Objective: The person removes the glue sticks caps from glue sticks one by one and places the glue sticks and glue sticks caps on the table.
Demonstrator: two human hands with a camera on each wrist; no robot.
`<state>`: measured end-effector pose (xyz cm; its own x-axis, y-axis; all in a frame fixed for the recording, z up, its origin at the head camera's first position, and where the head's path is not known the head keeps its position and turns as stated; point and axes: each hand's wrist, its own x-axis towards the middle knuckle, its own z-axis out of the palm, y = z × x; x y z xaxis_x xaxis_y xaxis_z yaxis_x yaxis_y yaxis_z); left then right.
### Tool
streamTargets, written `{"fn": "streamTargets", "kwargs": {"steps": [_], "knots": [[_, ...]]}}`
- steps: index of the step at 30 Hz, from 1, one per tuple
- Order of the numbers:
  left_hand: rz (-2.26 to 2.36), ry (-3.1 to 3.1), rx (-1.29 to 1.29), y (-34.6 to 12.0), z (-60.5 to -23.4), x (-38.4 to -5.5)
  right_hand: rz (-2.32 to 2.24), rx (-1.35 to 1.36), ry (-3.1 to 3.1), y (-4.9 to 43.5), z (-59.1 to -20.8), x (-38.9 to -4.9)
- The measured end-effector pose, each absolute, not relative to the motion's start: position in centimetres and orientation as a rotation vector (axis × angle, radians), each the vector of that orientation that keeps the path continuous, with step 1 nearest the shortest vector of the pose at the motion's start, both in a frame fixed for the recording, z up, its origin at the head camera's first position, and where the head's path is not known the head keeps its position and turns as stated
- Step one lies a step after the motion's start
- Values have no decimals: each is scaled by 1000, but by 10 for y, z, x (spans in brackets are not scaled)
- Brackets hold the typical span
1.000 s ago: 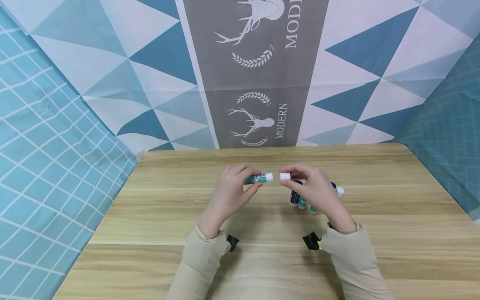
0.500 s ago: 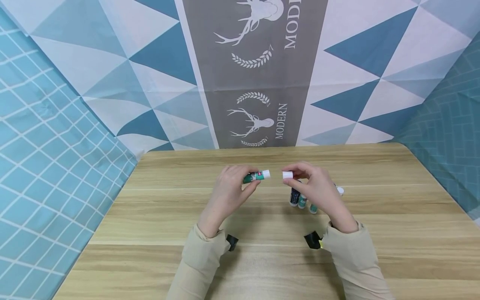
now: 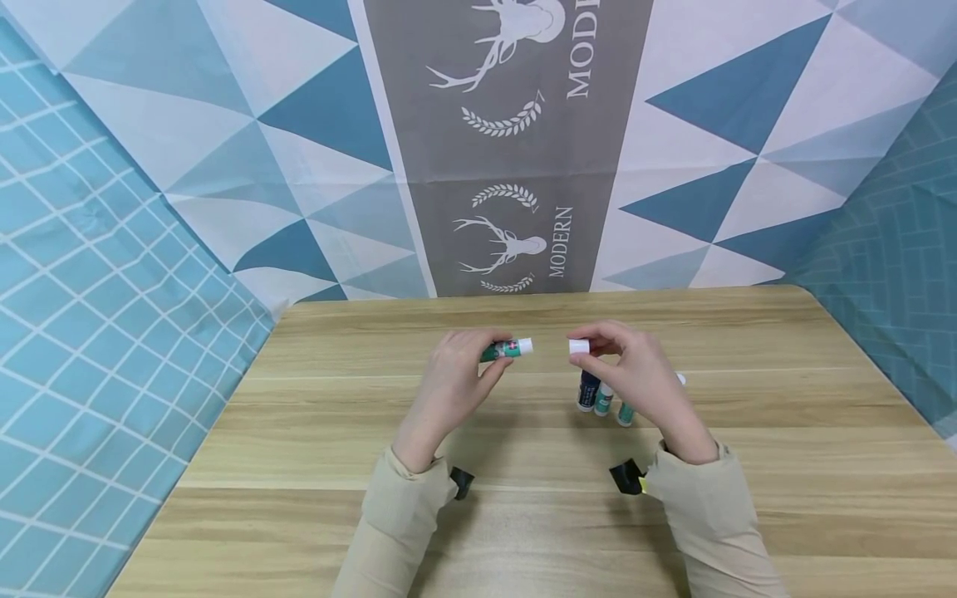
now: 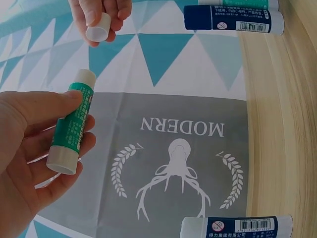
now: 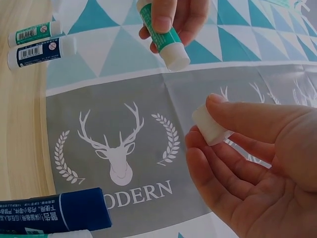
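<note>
We see the left hand [image 3: 451,378] holding a green glue stick [image 3: 503,350] between the thumb and the fingers, with the other fingers loosely bent behind it. The stick is raised above the table and lies nearly level, its uncovered white end pointing toward the other hand. Facing it, the right hand [image 3: 631,370] pinches a small white cap [image 3: 579,346] with the thumb on one side and fingertips on the other; in its wrist view we see the remaining fingers curved below. A gap separates cap and stick.

Both beige sleeves [image 3: 697,507] reach in from the near edge, each with a black tab [image 3: 626,477] by the cuff. Under and beside the right hand we make out a navy stick [image 3: 588,392] and a smaller green-labelled stick [image 3: 602,400] standing just beside it; more sticks are partly hidden by the hand, so we cannot count them all.

The surface is a wooden table [image 3: 314,448] with pale and brown grain. Beyond it we face a patterned backdrop [image 3: 516,158], grey in the middle with white deer and "MODERN", flanked by blue and white triangles. Light-blue gridded cloth [image 3: 97,332] covers the left side, teal brick-patterned cloth [image 3: 890,266] the right.
</note>
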<state>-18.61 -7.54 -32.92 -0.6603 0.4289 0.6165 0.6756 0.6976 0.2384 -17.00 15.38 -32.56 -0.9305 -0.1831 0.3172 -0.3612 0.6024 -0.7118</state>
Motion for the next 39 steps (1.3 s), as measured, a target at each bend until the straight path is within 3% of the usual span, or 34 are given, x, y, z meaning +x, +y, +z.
{"fn": "streamTargets", "kwargs": {"steps": [39], "knots": [[-618, -2379, -748, -83, -329, -190, 1181, 395, -2609, 174, -323, -171]]}}
